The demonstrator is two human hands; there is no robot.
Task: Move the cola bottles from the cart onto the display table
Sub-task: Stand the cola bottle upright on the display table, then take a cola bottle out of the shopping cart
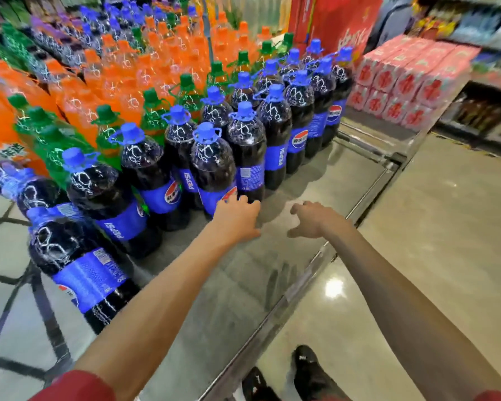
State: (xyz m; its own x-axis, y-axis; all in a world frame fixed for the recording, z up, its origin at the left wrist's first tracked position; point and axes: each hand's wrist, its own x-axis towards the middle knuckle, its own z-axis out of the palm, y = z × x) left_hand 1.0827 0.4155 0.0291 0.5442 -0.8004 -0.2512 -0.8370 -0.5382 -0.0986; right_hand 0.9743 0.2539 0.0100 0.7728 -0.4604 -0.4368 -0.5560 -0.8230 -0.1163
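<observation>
Shop aisle: the glossy desk (272,270) carries cola bottles (275,134) in rows running from 9 o'clock to 1 o'clock, and more appear to wait on the cart (50,322) at 8 o'clock. Risk: the front bottle (214,166) stands tall on a slick top, so a low push on its label would likely tip it into its neighbours or slide it out of line. Both arms reach forward: the left hand (237,218) is open with its fingertips at that bottle's base, while the right hand (310,221) hovers at its 3 o'clock, loosely curled and holding nothing.
</observation>
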